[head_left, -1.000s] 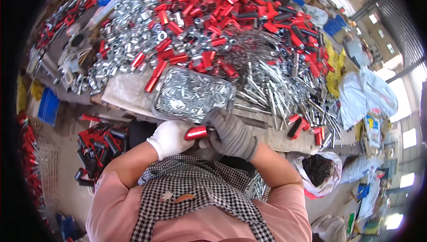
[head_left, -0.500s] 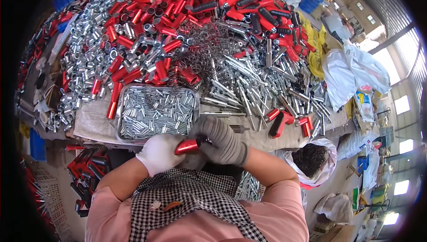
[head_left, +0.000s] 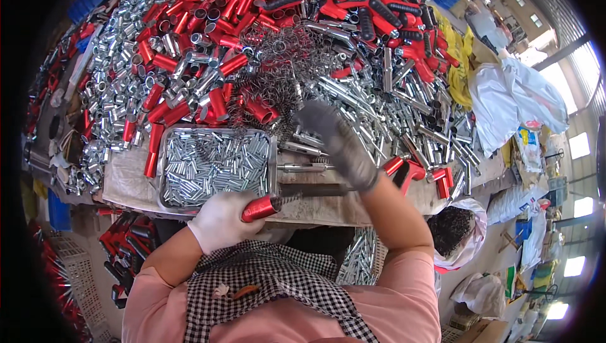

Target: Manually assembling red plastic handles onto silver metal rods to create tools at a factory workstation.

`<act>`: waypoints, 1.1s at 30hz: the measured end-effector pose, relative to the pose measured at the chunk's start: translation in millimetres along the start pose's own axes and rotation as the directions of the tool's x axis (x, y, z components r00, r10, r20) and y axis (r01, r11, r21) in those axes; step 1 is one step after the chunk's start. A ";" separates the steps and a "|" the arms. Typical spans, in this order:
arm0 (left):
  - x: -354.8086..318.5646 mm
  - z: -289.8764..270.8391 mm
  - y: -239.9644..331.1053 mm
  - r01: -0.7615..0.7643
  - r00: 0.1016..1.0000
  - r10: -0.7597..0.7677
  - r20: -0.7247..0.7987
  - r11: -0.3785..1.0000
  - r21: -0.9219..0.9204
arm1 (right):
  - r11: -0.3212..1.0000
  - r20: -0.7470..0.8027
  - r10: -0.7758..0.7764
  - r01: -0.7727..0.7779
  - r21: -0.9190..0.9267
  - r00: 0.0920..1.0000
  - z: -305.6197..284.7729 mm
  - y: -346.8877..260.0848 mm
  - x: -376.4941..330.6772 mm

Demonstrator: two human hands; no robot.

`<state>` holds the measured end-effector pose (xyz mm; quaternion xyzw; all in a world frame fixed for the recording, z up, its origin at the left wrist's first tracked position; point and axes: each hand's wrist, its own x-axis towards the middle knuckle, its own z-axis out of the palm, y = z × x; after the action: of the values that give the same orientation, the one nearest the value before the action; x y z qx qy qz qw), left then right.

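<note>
Holding a red tube (head_left: 257,209)

The left hand (head_left: 221,222) grips the tube in front of the tray (head_left: 273,166); a coil spring (head_left: 289,198) protrudes from its end. The right hand (head_left: 331,138), motion-blurred, overlies metal rods (head_left: 341,90); its grip cannot be determined.

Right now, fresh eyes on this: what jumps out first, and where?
The big heap of red tubes across the bench's far middle, with silver sleeves spread to its left. Next, the tray of short metal pins near the front edge. Just below it, the white-gloved left hand grips a red cylinder; the grey-gloved right hand is blurred.
</note>
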<state>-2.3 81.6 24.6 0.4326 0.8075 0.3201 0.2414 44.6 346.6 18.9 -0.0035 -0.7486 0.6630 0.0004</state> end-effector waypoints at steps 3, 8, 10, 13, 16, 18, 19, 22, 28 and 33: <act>1.8 1.7 -2.9 0.016 0.999 -0.017 -0.038 0.999 -0.028 | 0.640 -0.259 -0.023 -0.185 -0.746 0.966 -114.1 -0.9 89.1; 2.9 6.2 -1.2 -0.002 0.999 0.002 -0.033 1.000 0.003 | 0.183 -0.657 0.140 -0.671 -0.718 0.741 -159.5 21.2 153.8; -0.9 6.8 -4.6 0.016 0.998 -0.016 -0.052 1.000 0.010 | -0.022 -0.462 0.239 -0.471 -0.882 0.854 -136.9 3.6 166.3; -1.9 3.2 -0.5 0.020 0.998 -0.022 -0.055 0.999 -0.045 | -0.166 -0.428 0.195 -0.400 -0.901 0.883 -144.5 27.7 180.6; -1.1 5.0 -0.2 0.029 0.999 -0.031 -0.029 0.998 -0.046 | -0.106 -0.448 0.330 -0.439 -0.892 0.831 -149.4 23.3 175.7; -0.1 7.3 -3.0 0.015 0.999 -0.018 -0.048 0.998 -0.065 | -0.087 -0.464 0.421 -0.474 -0.876 0.779 -139.5 5.2 164.9; 0.9 7.8 -3.3 -0.002 1.000 0.001 -0.026 0.998 -0.067 | -0.041 -0.484 0.348 -0.502 -0.864 0.803 -143.0 14.7 159.3; 1.8 7.6 -1.5 -0.006 0.995 -0.001 -0.104 0.998 -0.066 | 0.047 -0.425 -0.002 -0.424 -0.904 0.905 -137.1 1.9 109.7; -0.7 12.1 -9.6 0.009 0.993 -0.019 -0.114 0.997 -0.081 | 0.224 -0.846 0.089 -0.838 -0.497 0.526 -111.0 -27.9 -65.5; -2.9 8.9 -3.2 -0.063 0.992 0.060 -0.111 0.998 -0.022 | 0.344 -0.799 0.172 -0.795 -0.499 0.576 -128.0 69.9 -135.6</act>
<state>3.3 80.5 16.6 0.4358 0.8019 0.3609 0.1920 181.3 481.3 -34.4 -0.4622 -0.8747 0.1423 0.0315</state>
